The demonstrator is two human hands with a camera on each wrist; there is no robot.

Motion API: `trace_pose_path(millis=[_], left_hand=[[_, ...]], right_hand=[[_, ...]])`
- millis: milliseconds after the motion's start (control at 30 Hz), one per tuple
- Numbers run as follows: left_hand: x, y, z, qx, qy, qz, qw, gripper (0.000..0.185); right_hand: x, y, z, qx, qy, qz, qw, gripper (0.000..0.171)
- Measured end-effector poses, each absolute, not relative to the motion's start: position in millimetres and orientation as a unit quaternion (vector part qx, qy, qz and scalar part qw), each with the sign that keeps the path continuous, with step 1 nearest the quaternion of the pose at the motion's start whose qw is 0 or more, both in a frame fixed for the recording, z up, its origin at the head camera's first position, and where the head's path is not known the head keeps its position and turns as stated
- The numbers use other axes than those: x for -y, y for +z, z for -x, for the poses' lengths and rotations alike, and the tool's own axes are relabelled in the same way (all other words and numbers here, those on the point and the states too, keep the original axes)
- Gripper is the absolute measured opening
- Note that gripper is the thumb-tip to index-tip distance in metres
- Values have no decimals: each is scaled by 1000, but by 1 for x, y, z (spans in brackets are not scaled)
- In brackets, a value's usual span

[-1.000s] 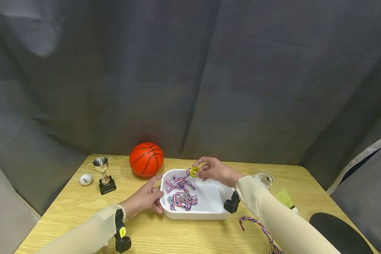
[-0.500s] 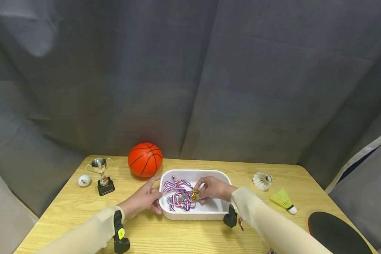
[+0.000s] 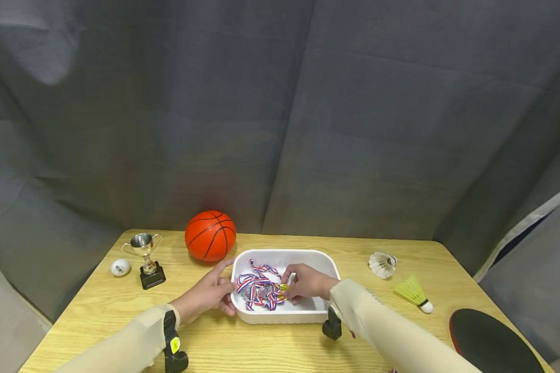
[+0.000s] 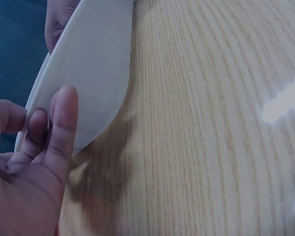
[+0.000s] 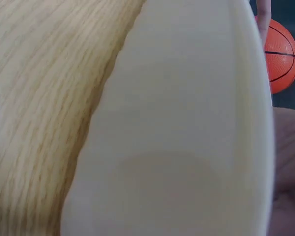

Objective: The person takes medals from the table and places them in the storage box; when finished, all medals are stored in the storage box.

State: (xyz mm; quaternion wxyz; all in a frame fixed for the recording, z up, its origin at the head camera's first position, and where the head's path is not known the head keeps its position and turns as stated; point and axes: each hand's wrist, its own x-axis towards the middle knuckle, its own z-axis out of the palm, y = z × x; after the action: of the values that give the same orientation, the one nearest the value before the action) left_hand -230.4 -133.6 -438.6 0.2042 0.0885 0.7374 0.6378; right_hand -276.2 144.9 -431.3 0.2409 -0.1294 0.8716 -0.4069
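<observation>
Gold medal (image 3: 284, 288) is pinched by the right hand (image 3: 306, 283) inside the white tub (image 3: 287, 315), ribbon heap just left of the grip; left hand (image 3: 208, 293), fingers straight, is pressed against the tub's left wall.

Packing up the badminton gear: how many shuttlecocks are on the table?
2: a white shuttlecock right of the white tray, and a yellow-green shuttlecock nearer the table's right edge. None seem hidden.

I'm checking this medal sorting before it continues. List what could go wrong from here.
1. The gold medal pinched by the right hand lies on the red-white-blue ribbons; lifting it may drag the tangle out.
2. The left hand only rests against the white plastic tray; a tug might slide it.
</observation>
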Motion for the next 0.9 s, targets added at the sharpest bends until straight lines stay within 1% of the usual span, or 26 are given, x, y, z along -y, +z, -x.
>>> trace_pose_path(millis=[267,500,667,900], left_hand=[[134,-437,229,-735,639,-89,207,77],[133,-436,229,-734,640,-90,207,77],[133,-435,230,-739,636,-85,206,77],[133,-435,230,-736,637,-91,208,77]], right_hand=[[-141,-433,275,-889,-373,133,228,19],[-148,-427,280,-885,-368,143,247,20],[-162,-406,282,-878,-376,170,243,25],[-200,-368,275,-872,-391,197,220,22]])
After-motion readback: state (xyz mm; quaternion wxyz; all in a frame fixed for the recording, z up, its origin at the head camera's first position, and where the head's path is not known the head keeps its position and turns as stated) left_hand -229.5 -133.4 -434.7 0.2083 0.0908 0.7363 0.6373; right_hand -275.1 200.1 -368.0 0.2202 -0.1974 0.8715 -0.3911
